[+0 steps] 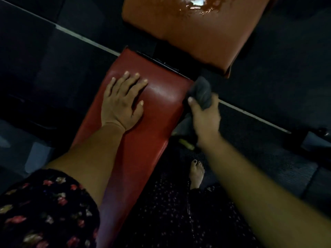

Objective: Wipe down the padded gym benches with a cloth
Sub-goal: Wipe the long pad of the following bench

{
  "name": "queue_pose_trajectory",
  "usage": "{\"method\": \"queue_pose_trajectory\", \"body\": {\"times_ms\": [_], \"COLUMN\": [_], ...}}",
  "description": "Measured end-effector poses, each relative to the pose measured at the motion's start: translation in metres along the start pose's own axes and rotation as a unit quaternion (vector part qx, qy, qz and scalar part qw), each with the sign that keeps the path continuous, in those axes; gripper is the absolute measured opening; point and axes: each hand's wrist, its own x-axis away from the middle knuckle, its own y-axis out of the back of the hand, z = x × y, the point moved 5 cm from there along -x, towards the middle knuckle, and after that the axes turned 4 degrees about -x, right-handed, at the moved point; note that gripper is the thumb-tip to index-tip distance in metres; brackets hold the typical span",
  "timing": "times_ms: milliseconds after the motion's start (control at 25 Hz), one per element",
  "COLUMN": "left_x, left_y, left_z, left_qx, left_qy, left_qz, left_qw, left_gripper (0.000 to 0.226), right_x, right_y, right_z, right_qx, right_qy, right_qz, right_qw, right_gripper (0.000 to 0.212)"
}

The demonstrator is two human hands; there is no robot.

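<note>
Head view, the only one supplied.

Your left hand (123, 101) lies flat on the red bench pad (157, 113), fingers straight and spread, holding nothing. It looks to be bracing you.

Your right hand (206, 117) is closed round the dark grey cloth (201, 92), which is bunched into a wad. The wad sits at the pad's right edge, close to the far corner. Blur prevents confirming whether it touches the side face.

Beyond the red pad, across a dark gap, stands the orange pad (188, 36), with a bright glossy patch (195, 4) at its far end. Whether that is liquid, glare or worn covering cannot be told.

Your bare foot (196, 173) is planted on the dark floor just beside the bench, below your right arm.

Risks noted:
- A wadded cloth gives a small contact face, so strokes may leave unwiped strips. Open it out flatter.
- The area under your left palm will be missed unless you shift that hand.
- If the pad is damp, the bracing hand could slide under your weight.
- The bare foot is close to the bench's underside, where the frame is hidden in shadow. A step inward risks a stubbed toe.
- The orange pad appears not yet dealt with.
</note>
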Motion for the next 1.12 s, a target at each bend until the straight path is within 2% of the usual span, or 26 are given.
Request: {"method": "queue_pose_trajectory", "body": {"times_ms": [80,160,320,480,600,720,840,960,1040,1120], "left_x": [0.0,0.0,0.002,0.0,-0.002,0.006,0.053,0.125,0.162,0.187], "left_y": [0.0,0.0,0.0,-0.001,-0.001,0.011,0.016,0.021,0.02,0.019], "left_z": [0.002,0.004,0.002,0.007,0.007,-0.008,-0.028,-0.049,-0.053,-0.053], "left_qx": [0.004,0.006,0.006,-0.001,-0.016,-0.017,0.005,0.0,0.0,0.007], "left_qy": [0.004,0.002,-0.002,-0.006,-0.012,-0.016,-0.088,-0.149,-0.126,-0.083], "left_qz": [-0.004,-0.011,-0.029,-0.04,-0.035,-0.021,-0.006,-0.014,0.004,0.026], "left_qw": [1.0,1.0,1.0,0.999,0.999,1.0,0.996,0.989,0.992,0.996], "left_gripper": [0.055,0.055,0.054,0.053,0.051,0.052,0.049,0.046,0.046,0.045], "right_x": [0.054,0.062,-0.005,0.051,0.088,0.049,0.003,0.025,0.072,0.131], "right_y": [-0.012,-0.015,0.002,-0.02,-0.026,-0.012,-0.004,-0.01,-0.018,-0.034], "right_z": [-0.03,-0.033,-0.02,-0.048,-0.064,-0.045,-0.029,-0.034,-0.062,-0.096], "right_qx": [-0.018,-0.006,0.025,-0.03,-0.025,-0.014,-0.003,0.0,0.046,0.094], "right_qy": [-0.015,0.011,0.025,0.0,0.003,0.02,0.028,0.04,0.042,0.052], "right_qz": [0.017,0.034,0.016,0.01,0.015,0.002,0.001,-0.006,-0.005,0.044], "right_qw": [1.0,0.999,0.999,0.999,1.0,1.0,1.0,0.999,0.998,0.993], "right_gripper": [0.035,0.034,0.051,0.061,0.055,0.048,0.049,0.056,0.062,0.068]}}
